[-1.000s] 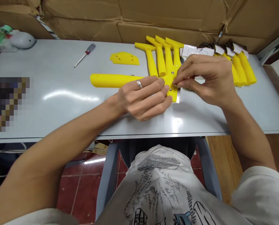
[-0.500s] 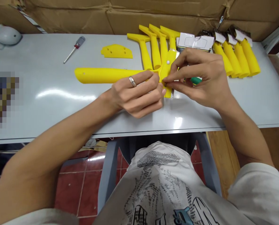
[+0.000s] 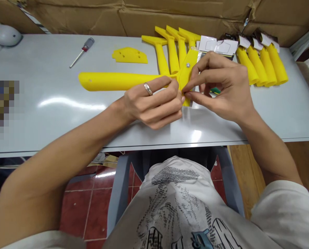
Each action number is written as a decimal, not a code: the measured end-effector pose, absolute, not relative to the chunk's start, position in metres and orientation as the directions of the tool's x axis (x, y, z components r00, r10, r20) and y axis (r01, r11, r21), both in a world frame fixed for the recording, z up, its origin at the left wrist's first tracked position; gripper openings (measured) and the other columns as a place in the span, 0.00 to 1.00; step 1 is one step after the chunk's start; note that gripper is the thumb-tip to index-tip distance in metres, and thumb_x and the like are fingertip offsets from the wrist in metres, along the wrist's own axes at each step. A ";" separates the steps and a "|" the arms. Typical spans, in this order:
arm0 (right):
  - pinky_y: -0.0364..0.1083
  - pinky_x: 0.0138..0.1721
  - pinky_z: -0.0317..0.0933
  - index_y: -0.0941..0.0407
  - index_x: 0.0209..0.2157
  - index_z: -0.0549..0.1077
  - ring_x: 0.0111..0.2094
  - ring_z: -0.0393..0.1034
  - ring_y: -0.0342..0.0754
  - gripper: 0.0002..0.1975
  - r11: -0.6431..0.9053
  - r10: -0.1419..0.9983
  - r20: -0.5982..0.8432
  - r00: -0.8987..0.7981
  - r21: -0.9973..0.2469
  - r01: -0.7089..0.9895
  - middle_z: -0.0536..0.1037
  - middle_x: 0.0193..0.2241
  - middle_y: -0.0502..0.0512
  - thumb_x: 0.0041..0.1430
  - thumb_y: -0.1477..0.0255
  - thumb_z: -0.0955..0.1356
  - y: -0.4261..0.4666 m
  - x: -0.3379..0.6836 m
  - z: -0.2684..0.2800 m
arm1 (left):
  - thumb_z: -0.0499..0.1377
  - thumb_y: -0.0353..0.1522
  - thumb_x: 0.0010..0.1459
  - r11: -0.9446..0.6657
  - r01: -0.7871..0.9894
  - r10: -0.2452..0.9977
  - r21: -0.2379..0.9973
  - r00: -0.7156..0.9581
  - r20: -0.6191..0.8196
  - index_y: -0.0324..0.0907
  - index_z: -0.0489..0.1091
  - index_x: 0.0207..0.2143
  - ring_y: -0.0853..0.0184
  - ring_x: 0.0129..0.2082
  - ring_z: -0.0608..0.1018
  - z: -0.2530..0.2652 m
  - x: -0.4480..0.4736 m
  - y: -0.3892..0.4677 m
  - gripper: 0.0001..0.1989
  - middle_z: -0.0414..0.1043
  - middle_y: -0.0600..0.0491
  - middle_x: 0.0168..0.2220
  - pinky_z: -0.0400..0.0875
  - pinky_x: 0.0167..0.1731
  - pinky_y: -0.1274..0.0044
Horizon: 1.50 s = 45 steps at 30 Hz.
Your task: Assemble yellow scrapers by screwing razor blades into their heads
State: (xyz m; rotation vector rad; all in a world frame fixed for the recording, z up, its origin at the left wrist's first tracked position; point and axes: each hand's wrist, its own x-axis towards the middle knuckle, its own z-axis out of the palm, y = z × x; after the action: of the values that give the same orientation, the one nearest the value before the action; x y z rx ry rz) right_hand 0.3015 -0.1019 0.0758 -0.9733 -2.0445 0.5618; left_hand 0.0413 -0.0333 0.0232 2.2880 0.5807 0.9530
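So the left hand [image 3: 154,102] is closed round the neck of a long-handled yellow plastic tool [image 3: 105,81] just above or on the glossy pale-grey table [image 3: 53,121], probably to stop it twisting. The right hand [image 3: 221,86] has thumb and forefinger pinched narrow at the flat head; can't tell what's between them. The fine pinch likely suits the small silver round fastener [image 3: 188,65] size of hardware. The grey-handled screwdriver [image 3: 85,48] lies well apart, probably so both hands have room.

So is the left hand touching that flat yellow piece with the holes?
Apart: the head view shows the long yellow handle and a strip of grey tabletop lying between the left hand and the flat yellow piece.
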 end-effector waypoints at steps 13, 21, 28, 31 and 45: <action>0.46 0.25 0.71 0.46 0.55 0.69 0.54 0.81 0.53 0.32 0.322 0.921 0.272 -0.280 -0.935 0.149 0.78 0.70 0.55 0.55 0.65 0.84 -0.099 0.295 0.061 | 0.81 0.47 0.58 -0.698 0.187 0.598 0.691 0.683 0.420 0.50 0.79 0.27 0.43 0.48 0.95 0.022 0.038 -0.029 0.19 0.75 0.57 0.29 0.94 0.59 0.46; 0.49 0.27 0.66 0.43 0.51 0.60 0.40 0.74 0.51 0.42 0.106 0.947 0.125 -0.294 -0.991 -0.079 0.80 0.46 0.47 0.45 0.72 0.86 -0.102 0.288 0.059 | 0.76 0.38 0.61 -0.701 0.308 0.598 0.643 0.745 0.295 0.47 0.76 0.28 0.40 0.56 0.95 0.041 0.047 -0.049 0.14 0.79 0.55 0.32 0.83 0.73 0.37; 0.45 0.24 0.56 0.43 0.52 0.55 0.29 0.69 0.47 0.46 -0.028 0.920 0.014 -0.392 -0.995 -0.101 0.79 0.33 0.38 0.52 0.67 0.90 -0.099 0.296 0.066 | 0.78 0.40 0.64 -0.660 0.348 0.685 0.666 0.642 0.344 0.49 0.74 0.29 0.42 0.67 0.91 0.031 0.045 -0.050 0.17 0.86 0.51 0.43 0.80 0.75 0.39; 0.49 0.25 0.55 0.43 0.56 0.60 0.27 0.70 0.51 0.36 0.161 0.941 0.098 -0.325 -0.971 0.174 0.79 0.29 0.41 0.66 0.50 0.85 -0.089 0.325 0.083 | 0.80 0.35 0.62 -0.668 0.393 0.729 0.632 0.520 0.446 0.49 0.75 0.30 0.45 0.62 0.92 0.035 0.051 -0.053 0.16 0.86 0.51 0.42 0.78 0.76 0.41; 0.58 0.52 0.73 0.51 0.79 0.76 0.40 0.78 0.58 0.36 0.437 0.896 0.027 -0.443 -0.229 0.870 0.87 0.44 0.60 0.74 0.60 0.72 -0.061 0.381 0.089 | 0.90 0.35 0.59 -0.386 0.021 0.916 0.922 0.130 0.380 0.52 0.80 0.43 0.62 0.42 0.87 0.070 0.062 -0.082 0.22 0.87 0.57 0.40 0.87 0.49 0.67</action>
State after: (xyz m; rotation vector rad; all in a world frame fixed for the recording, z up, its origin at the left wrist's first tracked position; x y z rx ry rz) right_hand 0.3814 -0.0605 0.0894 -1.5710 -2.5376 0.2734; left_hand 0.0621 -0.0816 0.0704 1.5852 0.9365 1.3705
